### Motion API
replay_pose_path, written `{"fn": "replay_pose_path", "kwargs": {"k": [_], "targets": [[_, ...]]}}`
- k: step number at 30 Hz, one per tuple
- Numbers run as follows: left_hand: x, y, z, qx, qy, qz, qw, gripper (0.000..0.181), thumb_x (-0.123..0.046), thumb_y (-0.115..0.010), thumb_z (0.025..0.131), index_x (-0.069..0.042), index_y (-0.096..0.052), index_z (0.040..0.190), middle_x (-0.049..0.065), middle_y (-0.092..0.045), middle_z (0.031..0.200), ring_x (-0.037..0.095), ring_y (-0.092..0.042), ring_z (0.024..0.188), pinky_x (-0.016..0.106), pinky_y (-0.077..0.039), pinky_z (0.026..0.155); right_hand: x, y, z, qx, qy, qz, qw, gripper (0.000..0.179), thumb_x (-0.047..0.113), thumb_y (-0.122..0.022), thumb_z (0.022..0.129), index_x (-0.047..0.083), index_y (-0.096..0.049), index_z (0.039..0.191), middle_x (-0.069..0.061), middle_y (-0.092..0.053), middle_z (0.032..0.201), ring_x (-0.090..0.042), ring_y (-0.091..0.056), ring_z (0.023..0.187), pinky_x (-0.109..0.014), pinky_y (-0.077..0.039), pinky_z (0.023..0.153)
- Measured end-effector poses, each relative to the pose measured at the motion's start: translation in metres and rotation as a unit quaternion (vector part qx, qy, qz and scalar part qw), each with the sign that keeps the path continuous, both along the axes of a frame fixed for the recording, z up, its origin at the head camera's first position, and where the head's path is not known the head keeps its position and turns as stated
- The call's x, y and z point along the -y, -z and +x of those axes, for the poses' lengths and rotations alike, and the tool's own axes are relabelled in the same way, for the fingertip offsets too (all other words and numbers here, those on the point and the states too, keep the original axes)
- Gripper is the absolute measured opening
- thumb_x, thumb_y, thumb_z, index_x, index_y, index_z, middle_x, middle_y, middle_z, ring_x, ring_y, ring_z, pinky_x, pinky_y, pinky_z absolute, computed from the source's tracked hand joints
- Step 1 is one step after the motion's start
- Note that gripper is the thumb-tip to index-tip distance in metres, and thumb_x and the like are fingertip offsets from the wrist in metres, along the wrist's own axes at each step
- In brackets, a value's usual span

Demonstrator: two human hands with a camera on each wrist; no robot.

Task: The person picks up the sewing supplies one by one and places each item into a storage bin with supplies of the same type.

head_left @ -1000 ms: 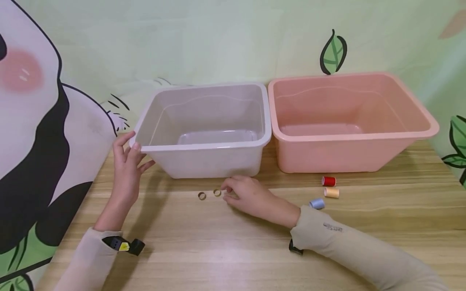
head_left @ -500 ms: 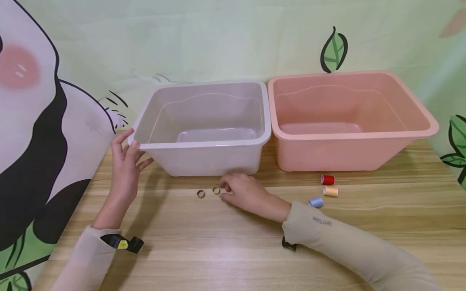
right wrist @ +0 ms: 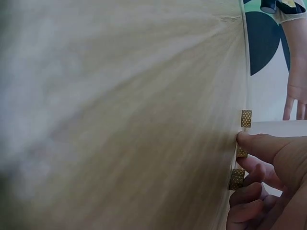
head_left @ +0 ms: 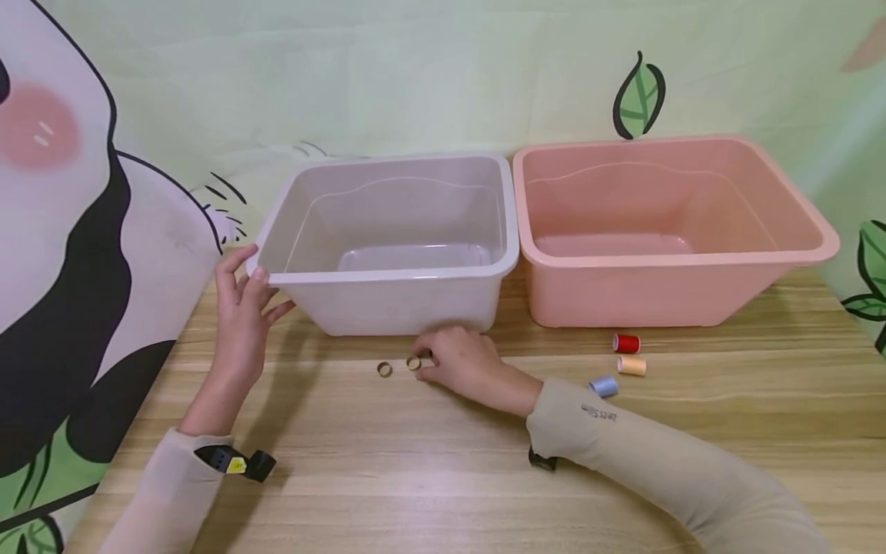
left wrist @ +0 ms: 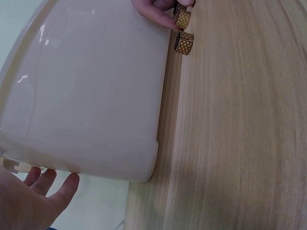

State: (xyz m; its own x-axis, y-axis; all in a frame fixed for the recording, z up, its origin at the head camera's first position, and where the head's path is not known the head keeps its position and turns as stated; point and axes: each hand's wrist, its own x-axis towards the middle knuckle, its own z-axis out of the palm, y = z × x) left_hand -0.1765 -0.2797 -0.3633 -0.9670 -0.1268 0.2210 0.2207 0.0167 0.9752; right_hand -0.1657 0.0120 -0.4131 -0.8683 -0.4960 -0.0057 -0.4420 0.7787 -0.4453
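Note:
A light grey-white plastic basin stands on the wooden table. At its front left corner my left hand holds the rim, with thumb and forefinger at the edge and other fingers under it. In front of the basin my right hand pinches a brass ring thimble between thumb and forefinger, low at the tabletop. Another dimpled thimble lies just left of it. The right wrist view shows a third thimble by the curled fingers, mostly hidden by the hand in the head view.
A pink basin stands right beside the white one. Red, pale orange and light blue thread spools lie in front of it. A printed wall cloth hangs behind the basins.
My right hand has shifted slightly left, and its thumb and forefinger have closed around the middle thimble. My left hand stays at the white basin's corner.

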Motion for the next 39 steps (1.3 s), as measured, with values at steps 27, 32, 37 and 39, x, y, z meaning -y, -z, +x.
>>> {"fn": "replay_pose_path", "kwargs": {"k": [27, 32, 37, 39], "targets": [[0.001, 0.002, -0.001, 0.000, -0.007, 0.009, 0.9999, 0.045, -0.034, -0.052, 0.106, -0.030, -0.033, 0.147, 0.009, -0.040, 0.150, 0.022, -0.056, 0.126, 0.034, -0.053, 0.092, -0.062, 0.016, -0.003, -0.016, -0.107, -0.169, 0.9796, 0.041, 0.020, -0.083, 0.086, 0.012, -0.072, 0.125, -0.006, -0.069, 0.113, -0.021, -0.065, 0.105, -0.037, -0.054, 0.093], [0.001, 0.003, -0.001, -0.004, -0.003, 0.005, 1.0000, 0.046, -0.035, -0.051, 0.107, -0.030, -0.032, 0.148, 0.009, -0.040, 0.150, 0.022, -0.055, 0.127, 0.032, -0.053, 0.091, -0.061, 0.024, -0.001, -0.052, -0.114, -0.150, 0.9806, 0.045, 0.021, -0.081, 0.089, 0.010, -0.069, 0.130, -0.010, -0.067, 0.129, -0.028, -0.060, 0.124, -0.043, -0.047, 0.107], [0.002, 0.003, -0.001, -0.011, 0.000, 0.012, 0.9999, 0.045, -0.033, -0.051, 0.107, -0.029, -0.032, 0.147, 0.009, -0.041, 0.149, 0.025, -0.055, 0.128, 0.030, -0.054, 0.090, -0.054, 0.027, 0.001, -0.050, -0.108, -0.143, 0.9826, 0.046, 0.020, -0.079, 0.090, 0.004, -0.067, 0.131, -0.013, -0.065, 0.132, -0.030, -0.057, 0.128, -0.043, -0.044, 0.111], [0.002, 0.003, -0.001, -0.011, 0.000, 0.013, 0.9998, 0.045, -0.032, -0.051, 0.107, -0.029, -0.032, 0.147, 0.009, -0.041, 0.148, 0.025, -0.055, 0.128, 0.030, -0.054, 0.090, -0.050, 0.027, 0.001, -0.044, -0.096, -0.143, 0.9842, 0.045, 0.020, -0.078, 0.091, 0.004, -0.066, 0.131, -0.013, -0.065, 0.132, -0.031, -0.056, 0.128, -0.044, -0.043, 0.112]]}}
